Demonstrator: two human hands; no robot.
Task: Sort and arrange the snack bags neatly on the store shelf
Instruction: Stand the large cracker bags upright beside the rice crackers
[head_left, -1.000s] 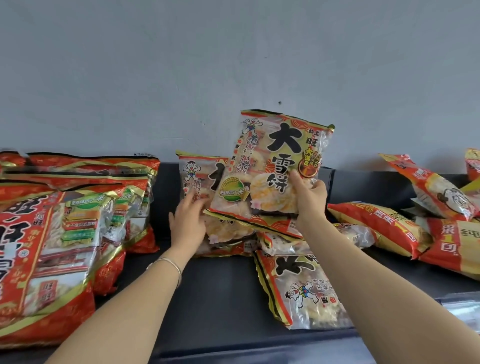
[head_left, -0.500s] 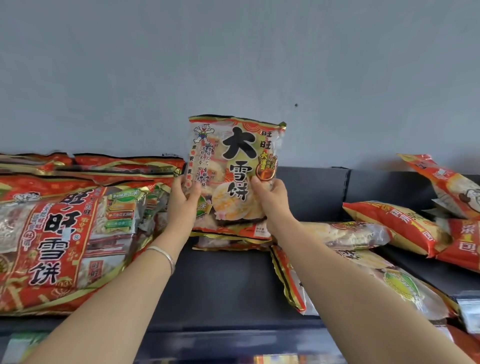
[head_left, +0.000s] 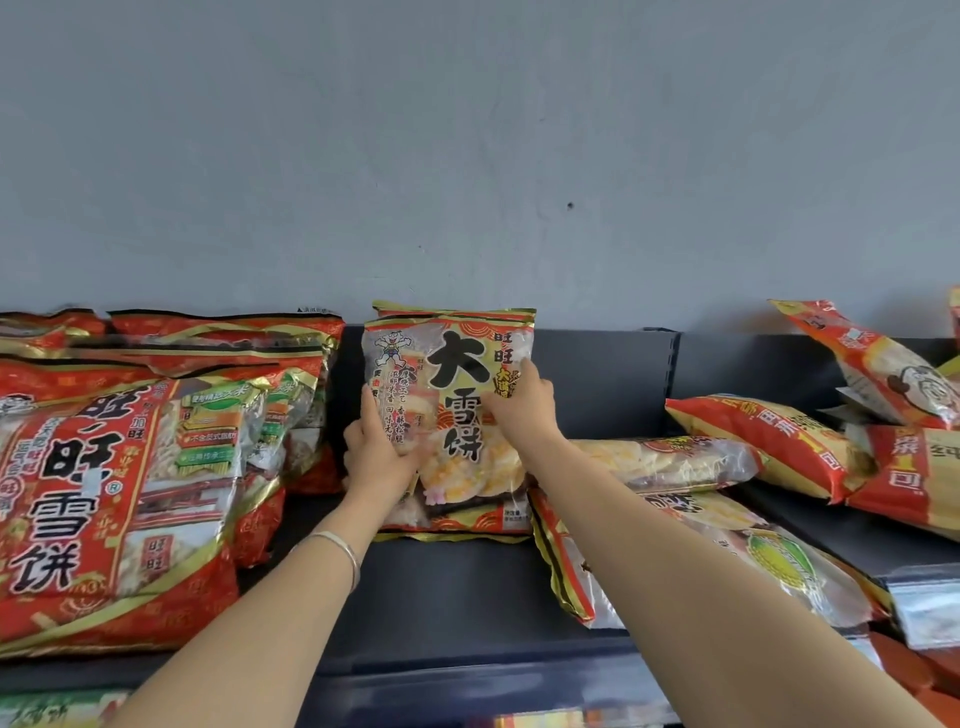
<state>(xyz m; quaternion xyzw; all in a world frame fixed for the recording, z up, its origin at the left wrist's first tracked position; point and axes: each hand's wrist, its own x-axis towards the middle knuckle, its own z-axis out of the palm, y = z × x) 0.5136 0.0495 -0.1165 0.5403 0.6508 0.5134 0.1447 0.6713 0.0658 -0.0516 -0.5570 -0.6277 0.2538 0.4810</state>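
Note:
A clear snack bag with big black characters and red-gold trim (head_left: 457, 462) stands upright on the dark shelf (head_left: 447, 587), in front of another bag of the same kind. My left hand (head_left: 376, 452) grips its left edge. My right hand (head_left: 522, 402) presses on its upper right front. Two more such bags lie flat to the right, one (head_left: 670, 462) on top of the other (head_left: 753, 561).
Large red bags (head_left: 114, 499) stand in rows on the left of the shelf. Red and yellow bags (head_left: 779, 441) lie in a loose heap at the right, beside a leaning one (head_left: 883, 369). A grey wall (head_left: 467, 156) rises behind.
Both hands carried the bag from mid-air down and back onto the shelf, where it now stands upright against the bag behind. The view has shifted.

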